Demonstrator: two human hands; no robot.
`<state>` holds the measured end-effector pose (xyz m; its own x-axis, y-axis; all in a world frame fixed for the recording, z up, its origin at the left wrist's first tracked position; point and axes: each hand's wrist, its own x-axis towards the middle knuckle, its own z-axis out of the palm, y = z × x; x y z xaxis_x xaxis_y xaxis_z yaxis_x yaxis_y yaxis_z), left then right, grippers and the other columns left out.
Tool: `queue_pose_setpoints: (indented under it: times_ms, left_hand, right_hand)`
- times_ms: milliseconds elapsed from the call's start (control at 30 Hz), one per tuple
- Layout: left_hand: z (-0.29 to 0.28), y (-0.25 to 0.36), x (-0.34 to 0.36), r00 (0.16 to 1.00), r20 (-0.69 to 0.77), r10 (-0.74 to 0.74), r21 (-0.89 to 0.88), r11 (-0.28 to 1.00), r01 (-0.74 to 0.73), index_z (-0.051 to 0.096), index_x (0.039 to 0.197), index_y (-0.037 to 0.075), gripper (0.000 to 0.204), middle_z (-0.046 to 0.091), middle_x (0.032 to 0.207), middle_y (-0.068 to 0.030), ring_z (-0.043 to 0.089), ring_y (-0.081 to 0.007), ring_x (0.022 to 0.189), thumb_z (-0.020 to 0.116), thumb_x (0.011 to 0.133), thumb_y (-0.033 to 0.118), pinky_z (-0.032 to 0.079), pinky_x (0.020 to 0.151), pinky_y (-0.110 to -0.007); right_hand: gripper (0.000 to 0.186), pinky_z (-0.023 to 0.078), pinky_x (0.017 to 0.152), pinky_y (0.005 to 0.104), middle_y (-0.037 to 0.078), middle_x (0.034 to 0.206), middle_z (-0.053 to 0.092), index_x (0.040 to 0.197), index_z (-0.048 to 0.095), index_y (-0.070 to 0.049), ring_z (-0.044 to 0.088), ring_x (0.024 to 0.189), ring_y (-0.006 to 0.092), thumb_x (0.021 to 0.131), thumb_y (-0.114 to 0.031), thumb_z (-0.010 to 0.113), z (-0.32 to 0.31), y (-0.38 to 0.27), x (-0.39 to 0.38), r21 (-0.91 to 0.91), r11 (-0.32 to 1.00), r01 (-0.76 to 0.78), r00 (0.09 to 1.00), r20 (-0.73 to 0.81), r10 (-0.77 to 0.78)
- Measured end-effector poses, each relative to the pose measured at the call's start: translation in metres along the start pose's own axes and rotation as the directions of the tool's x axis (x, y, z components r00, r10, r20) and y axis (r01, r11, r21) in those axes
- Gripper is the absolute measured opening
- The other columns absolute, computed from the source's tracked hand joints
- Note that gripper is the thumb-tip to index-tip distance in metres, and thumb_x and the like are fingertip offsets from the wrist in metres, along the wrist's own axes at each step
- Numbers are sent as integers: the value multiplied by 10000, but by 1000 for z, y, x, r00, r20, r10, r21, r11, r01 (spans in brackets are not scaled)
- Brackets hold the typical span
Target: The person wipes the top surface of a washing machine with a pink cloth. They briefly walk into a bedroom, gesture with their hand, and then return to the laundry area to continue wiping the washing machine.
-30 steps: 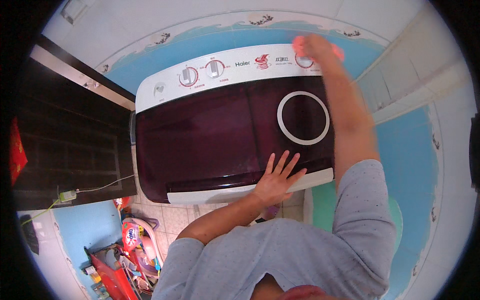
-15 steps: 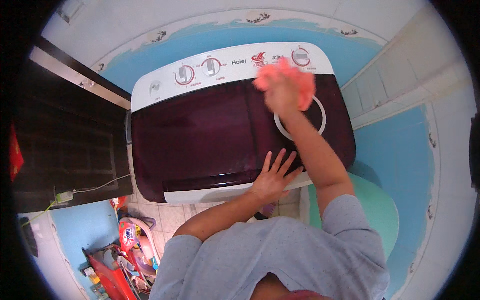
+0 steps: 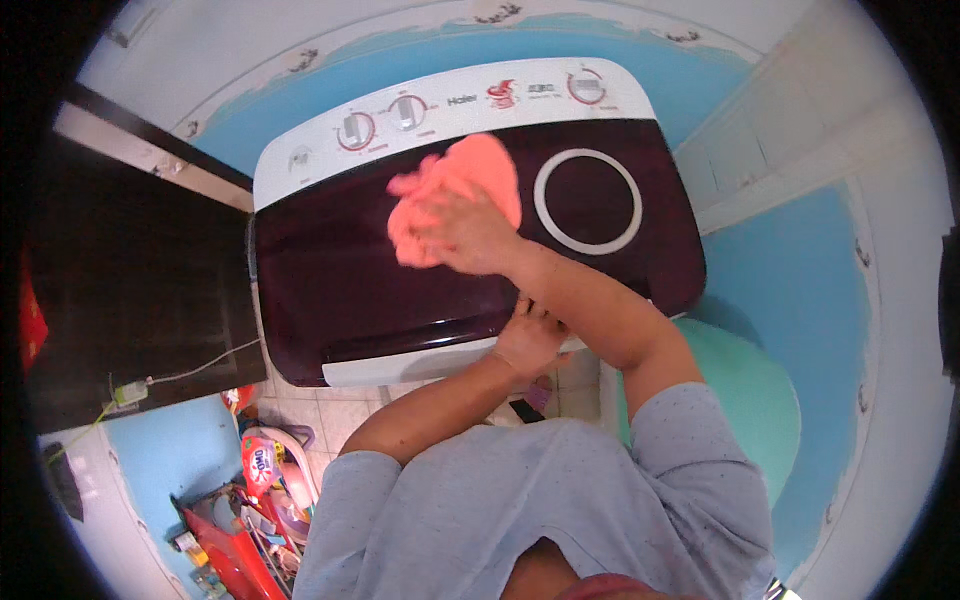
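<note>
A twin-tub washing machine [image 3: 345,265] with a dark maroon top and a white dial panel stands in front of me. Under my right hand [image 3: 465,230] is a coral-pink cloth [image 3: 488,165], pressed onto the top left of the white ring [image 3: 540,205]. The fingers of that hand lie over the cloth and hold it; motion blurs them a little. My left hand [image 3: 530,335] rests at the machine's front edge with its fingers on the maroon top. The right forearm crosses just above it and hides part of its fingers.
A dark wooden panel [image 3: 140,270] is close on the left, with a cable and a small pale adapter [image 3: 130,393] by it. A mint-green rounded tub [image 3: 745,400] stands at the right. Several items, including a red detergent bag [image 3: 262,462], crowd the lower left floor.
My right hand has swept the cloth leftward from the right-hand dial and ring onto the middle of the top. My left hand stays at the front edge, now partly covered by the forearm.
</note>
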<state>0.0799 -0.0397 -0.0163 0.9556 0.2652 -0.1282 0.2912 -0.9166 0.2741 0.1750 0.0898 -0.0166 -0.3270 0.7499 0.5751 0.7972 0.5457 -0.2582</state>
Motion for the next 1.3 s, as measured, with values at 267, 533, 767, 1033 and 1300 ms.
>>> queue_pose_setpoints:
  times_ms: [267, 533, 767, 1033, 1300]
  left_hand:
    - [-11, 4, 0, 994, -109, 6, 19, 1000, -4, 368, 1573, 312, 878, 133, 1688, -145, 71, -409, 1555, 734, 800, 511, 40, 1217, -652]
    - [-12, 4, 2, 997, -82, -13, 104, 994, 22, 370, 1552, 98, 962, 184, 1675, -155, 105, -377, 1557, 738, 792, 559, 57, 1220, -638]
    - [-2, 4, -1, 975, -223, 3, 110, 994, 22, 352, 1545, 47, 1051, 162, 1665, -226, 149, -360, 1553, 781, 745, 576, 109, 1229, -607]
    - [-11, 10, -2, 966, -254, -42, 42, 998, 55, 161, 1611, 41, 1226, 150, 1671, -206, 146, -358, 1555, 827, 711, 542, 118, 1223, -619]
    - [-13, -18, -37, 994, -97, -58, 126, 990, 70, 223, 1610, 90, 1153, 184, 1689, -75, 144, -290, 1564, 816, 718, 515, 86, 1198, -686]
  right_hand:
    - [294, 506, 935, 472, 82, 1226, 649, 1098, 711, -141, 597, 1150, 311, 833, -270, 716, -125, 119, -131, -560, 734, -385, 923, -213, 322]
    - [401, 402, 1068, 554, 167, 1394, 573, 1275, 684, -136, 525, 1303, 362, 915, -311, 674, -109, -36, -191, -427, 761, -488, 868, -150, 472]
    - [378, 471, 943, 509, 158, 1257, 627, 1168, 711, -118, 584, 1148, 387, 841, -307, 731, -146, -57, -212, -374, 646, -665, 747, -322, 582]
    - [286, 412, 876, 577, 93, 1069, 642, 911, 779, -151, 558, 1100, 337, 782, -403, 740, -131, -85, -179, -486, 610, -626, 726, -79, 683]
    - [288, 415, 904, 577, 129, 1182, 590, 956, 747, -130, 546, 1075, 378, 764, -345, 757, -98, -101, -179, -278, 575, -769, 639, -310, 704]
